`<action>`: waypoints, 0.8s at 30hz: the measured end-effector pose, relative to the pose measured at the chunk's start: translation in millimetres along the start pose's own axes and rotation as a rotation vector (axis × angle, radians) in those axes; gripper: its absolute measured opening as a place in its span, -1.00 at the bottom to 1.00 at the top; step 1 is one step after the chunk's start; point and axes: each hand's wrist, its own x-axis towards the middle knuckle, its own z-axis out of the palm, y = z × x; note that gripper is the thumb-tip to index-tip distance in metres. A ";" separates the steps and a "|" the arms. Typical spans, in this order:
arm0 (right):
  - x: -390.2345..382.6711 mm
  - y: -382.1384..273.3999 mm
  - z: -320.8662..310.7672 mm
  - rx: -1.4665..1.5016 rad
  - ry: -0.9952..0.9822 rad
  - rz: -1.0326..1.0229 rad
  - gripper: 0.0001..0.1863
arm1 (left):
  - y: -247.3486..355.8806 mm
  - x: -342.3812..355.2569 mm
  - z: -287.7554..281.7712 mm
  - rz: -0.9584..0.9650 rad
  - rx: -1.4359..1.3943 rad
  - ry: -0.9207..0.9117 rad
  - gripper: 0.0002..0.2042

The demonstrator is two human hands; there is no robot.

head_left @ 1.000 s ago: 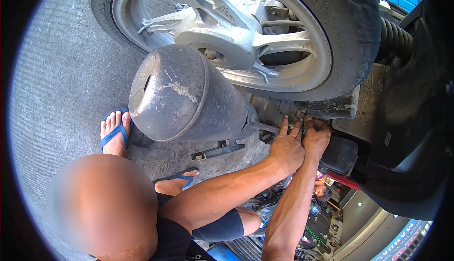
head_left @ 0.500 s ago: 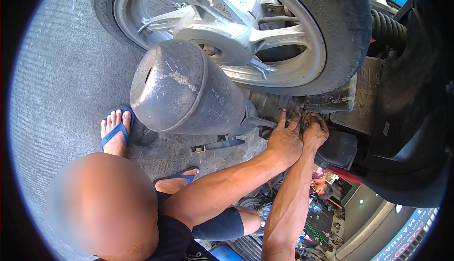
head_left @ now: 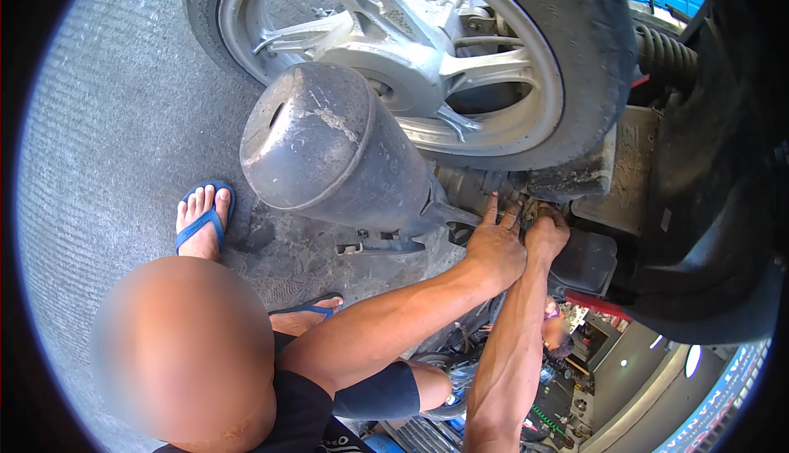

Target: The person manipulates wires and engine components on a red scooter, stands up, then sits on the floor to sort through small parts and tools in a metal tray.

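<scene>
**Fingers at the underside of a motorcycle, on rough grey concrete**

Fingers of the left hand [head_left: 495, 245] are spread open, the index and its neighbours stretched up against the grimy metal parts [head_left: 526, 206] under the rear of the motorcycle, just below the tyre. Beside it, touching, the right hand [head_left: 547, 233] is curled closed, its fingertips tucked into the same dirty spot; what it grips, if anything, cannot be told. Both forearms come up from the lower edge and meet there.

Just left of the hands lies the thick end of the grey, scuffed exhaust muffler [head_left: 329, 153], its blunt end pointing toward the camera. Behind it stands the rear wheel [head_left: 460, 67], with silver cast spokes and a black tyre [head_left: 592, 67]. A coil spring shock [head_left: 664, 55] shows to the upper right, and dark bodywork [head_left: 707, 231] curves down the right side. A dusty mudflap [head_left: 629, 174] hangs just right of the hands.

The ground is ribbed grey concrete [head_left: 107, 124], stained darker under the muffler. Feet in blue flip-flops [head_left: 201, 221] rest on it, left of the muffler. At the lower right a shop interior with lit ceiling lamps [head_left: 657, 342] shows.
</scene>
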 end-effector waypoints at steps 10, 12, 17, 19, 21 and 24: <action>-7.3 -25.6 -7.1 -0.188 -0.077 0.014 -0.70 | -1.9 -0.7 -2.5 0.008 0.022 0.003 -0.58; -10.8 -31.4 -9.7 -0.243 -0.094 -0.052 -0.70 | -1.1 -1.4 1.1 0.010 0.038 0.025 -0.58; -15.1 -32.1 -18.7 -0.351 -0.187 -0.230 -0.69 | -1.2 -2.1 -0.5 0.029 0.072 -0.025 -0.57; -18.7 -43.1 -17.7 -0.419 -0.194 -0.219 -0.71 | -3.4 -2.8 9.2 0.024 0.098 0.090 -0.57; -18.6 -48.1 -17.3 -0.442 -0.194 -0.209 -0.72 | -5.0 -0.8 16.6 0.020 0.102 0.127 -0.57; -12.4 -32.2 -16.1 -0.432 -0.183 -0.173 -0.70 | -3.1 -1.9 6.9 0.016 0.078 0.052 -0.58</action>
